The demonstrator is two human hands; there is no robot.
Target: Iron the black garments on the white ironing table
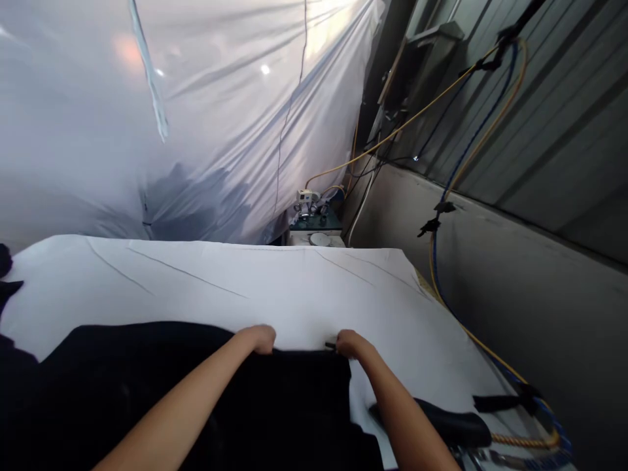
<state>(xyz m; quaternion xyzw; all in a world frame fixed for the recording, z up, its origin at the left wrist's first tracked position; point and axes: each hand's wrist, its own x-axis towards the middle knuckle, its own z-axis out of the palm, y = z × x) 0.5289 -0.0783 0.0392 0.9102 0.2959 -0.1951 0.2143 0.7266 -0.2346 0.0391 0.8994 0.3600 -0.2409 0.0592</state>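
A large piece of black cloth (pixel 289 405) lies across the near part of the white-covered table (pixel 294 281). My left hand (pixel 260 339) is closed on its far edge near the middle. Farther right, my right hand (pixel 347 341) grips the same edge close to the cloth's corner. A small dark bit with a pale spot pokes out beside the right fingers, too small to make out. Between the two hands the edge runs nearly straight. Under my right forearm lies a tool with a thick black handle (pixel 454 422), its body partly hidden.
Yellow and blue hoses (pixel 436 261) hang along the right wall (pixel 515 275) and reach the black-handled tool. Behind the table hangs a white plastic sheet (pixel 220 118). A sewing machine (pixel 309 203) stands beyond the far edge. More dark cloth (pixel 12 353) lies at the left.
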